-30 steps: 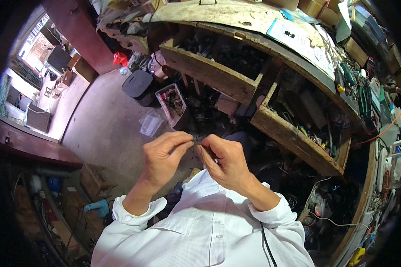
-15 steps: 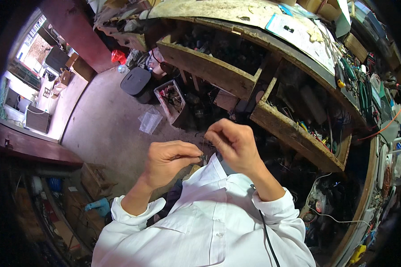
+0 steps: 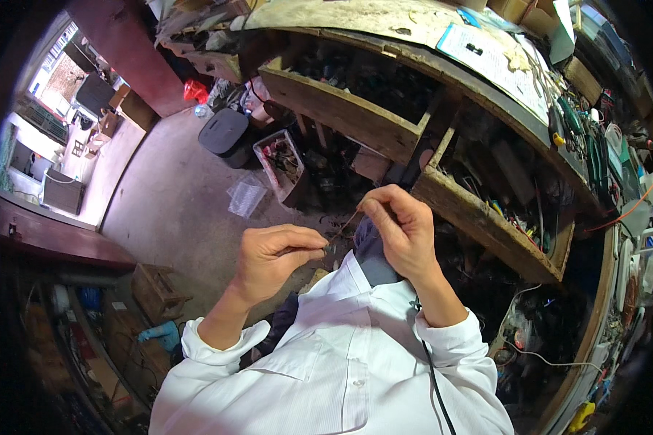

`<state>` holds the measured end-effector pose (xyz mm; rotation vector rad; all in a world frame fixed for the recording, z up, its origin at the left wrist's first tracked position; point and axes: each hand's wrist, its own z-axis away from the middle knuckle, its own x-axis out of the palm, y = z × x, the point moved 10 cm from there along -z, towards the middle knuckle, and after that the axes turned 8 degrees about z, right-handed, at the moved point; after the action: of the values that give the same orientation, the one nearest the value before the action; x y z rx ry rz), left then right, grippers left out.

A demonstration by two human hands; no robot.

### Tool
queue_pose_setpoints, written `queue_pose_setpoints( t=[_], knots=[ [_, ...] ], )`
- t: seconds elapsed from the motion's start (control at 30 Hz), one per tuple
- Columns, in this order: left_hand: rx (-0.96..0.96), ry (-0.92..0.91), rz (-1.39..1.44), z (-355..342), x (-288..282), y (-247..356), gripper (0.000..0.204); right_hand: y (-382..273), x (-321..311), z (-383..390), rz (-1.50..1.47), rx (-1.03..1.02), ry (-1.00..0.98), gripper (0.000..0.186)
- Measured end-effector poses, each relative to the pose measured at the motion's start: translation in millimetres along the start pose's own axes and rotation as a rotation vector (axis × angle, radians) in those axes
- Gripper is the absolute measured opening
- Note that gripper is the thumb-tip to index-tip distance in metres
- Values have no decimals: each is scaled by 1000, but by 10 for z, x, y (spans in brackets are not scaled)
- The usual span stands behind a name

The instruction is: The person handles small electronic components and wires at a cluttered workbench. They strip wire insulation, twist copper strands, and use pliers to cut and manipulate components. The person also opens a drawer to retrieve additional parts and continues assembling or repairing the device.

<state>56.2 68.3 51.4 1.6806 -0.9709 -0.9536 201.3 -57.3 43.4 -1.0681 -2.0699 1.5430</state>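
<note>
My left hand [image 3: 272, 257] pinches a small dark piece [image 3: 328, 249], too small to name, in front of my white-shirted body. From there a thin brownish wire [image 3: 345, 225] runs taut up and to the right to my right hand [image 3: 399, 228], whose thumb and finger are closed on it. My right hand is higher than my left, near the front of the lower open drawer [image 3: 486, 225].
A cluttered workbench [image 3: 341, 18] has two open wooden drawers and a paper sheet [image 3: 486, 65]. Tools [image 3: 580, 159] crowd the right side. A grey bin [image 3: 225, 138], an open box [image 3: 283, 167] and plastic film [image 3: 245, 196] lie on the floor. A doorway [image 3: 65, 159] is at the left.
My right hand has moved up and right from beside my left hand, drawing out the visible length of wire between them. My left hand has shifted slightly right.
</note>
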Motion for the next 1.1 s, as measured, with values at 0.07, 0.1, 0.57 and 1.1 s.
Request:
queue_pose_setpoints(
  t=[0.07, 0.1, 0.57, 1.1],
  knots=[
    [-40, 45, 193, 9, -75, -38, 15, 237, 63, 25, 11, 27, -19, 6],
    [-67, 93, 281, 17, -121, -20, 15, 298, 130, 86, 48, 57, -66, 6],
    [-126, 208, 108, 50, -193, -331, 14, -642, 150, 108, 117, -243, -261, 10],
    [-333, 116, 621, 124, -171, -493, 16, 138, 329, 167, 272, -26, -344, 29]
  ],
)
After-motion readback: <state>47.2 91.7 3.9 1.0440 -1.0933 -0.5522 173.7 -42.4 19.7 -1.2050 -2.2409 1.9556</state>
